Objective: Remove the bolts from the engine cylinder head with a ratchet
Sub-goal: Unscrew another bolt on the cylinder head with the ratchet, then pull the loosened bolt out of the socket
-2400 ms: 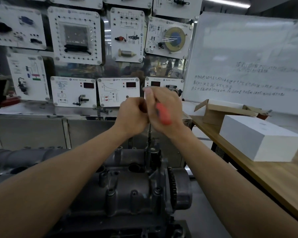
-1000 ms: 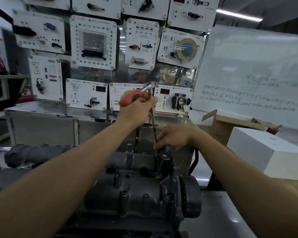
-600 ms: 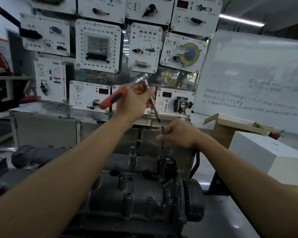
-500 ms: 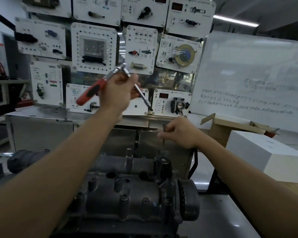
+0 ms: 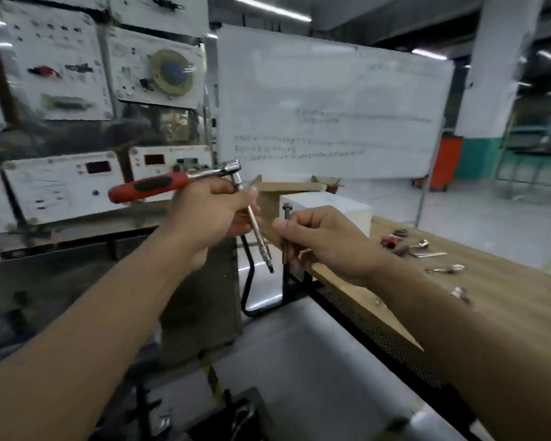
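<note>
My left hand grips a ratchet with a red and black handle, held in the air at chest height. Its long thin extension bar hangs down and to the right from the chrome head. Just to the right, my right hand pinches a long dark bolt upright, its flanged head sticking up above my fingers. The two hands are close but apart. The engine cylinder head is out of view; only dark metal parts show at the bottom edge.
A wooden bench runs along the right, with several small metal parts lying on it and a white box at its far end. A whiteboard stands behind. Training panels cover the left wall.
The view has swung to the right, away from the engine. My right hand has lifted the bolt clear of the cylinder head. My left hand carries the ratchet along beside it.
</note>
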The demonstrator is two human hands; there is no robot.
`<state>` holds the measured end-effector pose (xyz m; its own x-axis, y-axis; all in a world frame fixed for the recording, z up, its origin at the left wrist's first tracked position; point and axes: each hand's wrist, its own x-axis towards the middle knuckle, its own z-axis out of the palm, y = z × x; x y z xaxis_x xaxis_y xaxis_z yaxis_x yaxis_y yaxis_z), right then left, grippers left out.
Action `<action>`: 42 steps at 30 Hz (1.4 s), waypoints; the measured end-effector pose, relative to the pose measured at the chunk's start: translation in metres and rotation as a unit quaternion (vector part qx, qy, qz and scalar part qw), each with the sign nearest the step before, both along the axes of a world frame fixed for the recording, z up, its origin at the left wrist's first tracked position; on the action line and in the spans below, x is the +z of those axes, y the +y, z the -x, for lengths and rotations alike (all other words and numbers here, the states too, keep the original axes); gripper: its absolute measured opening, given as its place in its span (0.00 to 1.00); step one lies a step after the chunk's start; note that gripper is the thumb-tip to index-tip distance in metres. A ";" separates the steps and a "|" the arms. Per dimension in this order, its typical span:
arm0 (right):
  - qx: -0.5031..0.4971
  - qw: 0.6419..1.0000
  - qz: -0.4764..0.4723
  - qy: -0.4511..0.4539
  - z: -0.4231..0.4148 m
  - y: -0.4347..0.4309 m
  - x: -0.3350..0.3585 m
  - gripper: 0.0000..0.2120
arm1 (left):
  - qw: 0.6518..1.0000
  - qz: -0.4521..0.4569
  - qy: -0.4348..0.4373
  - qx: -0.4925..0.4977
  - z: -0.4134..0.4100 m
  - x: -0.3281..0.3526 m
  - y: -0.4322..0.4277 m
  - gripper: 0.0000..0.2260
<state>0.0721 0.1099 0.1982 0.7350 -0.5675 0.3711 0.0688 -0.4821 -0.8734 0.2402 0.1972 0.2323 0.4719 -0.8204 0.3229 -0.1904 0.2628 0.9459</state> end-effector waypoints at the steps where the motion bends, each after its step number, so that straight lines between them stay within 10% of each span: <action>1: -0.045 0.999 -0.003 0.022 0.024 -0.011 -0.010 0.18 | 1.000 -0.015 -0.001 -0.021 0.017 -0.010 -0.010 0.04; 11: -0.435 0.784 0.013 0.443 0.204 -0.150 -0.147 0.19 | 0.978 -0.163 0.022 -0.131 0.138 -0.132 -0.094 0.04; 22: -0.494 0.741 0.019 0.454 0.191 -0.206 -0.164 0.10 | 0.979 -0.174 -0.016 -0.108 0.122 -0.152 -0.122 0.04; 33: -0.519 0.771 0.054 0.364 0.172 -0.175 -0.123 0.11 | 0.979 -0.182 -0.048 -0.081 0.080 -0.140 -0.087 0.03; 38: -0.383 0.903 0.120 0.153 0.091 -0.108 -0.055 0.20 | 0.984 -0.138 -0.102 -0.047 0.068 -0.094 -0.054 0.04; 42: -0.214 0.963 0.160 -0.036 0.010 -0.019 -0.002 0.03 | 0.978 -0.084 -0.188 -0.002 0.045 -0.041 -0.011 0.06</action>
